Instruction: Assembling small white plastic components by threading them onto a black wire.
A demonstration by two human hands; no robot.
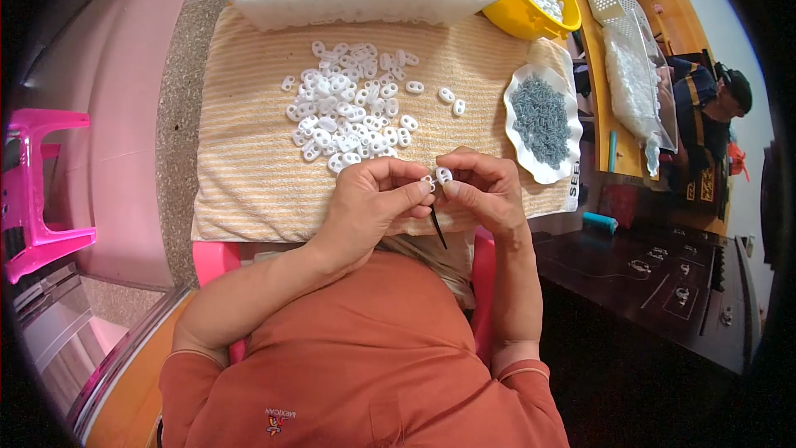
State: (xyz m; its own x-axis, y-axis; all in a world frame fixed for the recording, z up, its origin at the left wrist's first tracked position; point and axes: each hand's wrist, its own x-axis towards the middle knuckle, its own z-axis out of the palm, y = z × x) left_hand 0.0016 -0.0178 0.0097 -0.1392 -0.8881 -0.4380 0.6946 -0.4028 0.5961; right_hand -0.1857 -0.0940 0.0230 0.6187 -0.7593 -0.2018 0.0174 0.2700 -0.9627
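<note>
Probably the white two-hole piece (444, 175) is light, hard plastic, smooth enough to slip; its rim seems the best place to hold. The right fingers (464, 196) pinch it between thumb and index tip. Just to its left, the left fingers (406, 197) are closed on a small white part (429, 183); whether both pieces touch, I cannot tell.

Pretty bright, even light on the beige striped towel (249, 133), but near right goes almost black. Fisheye bends edges toward the dark rim.
</note>
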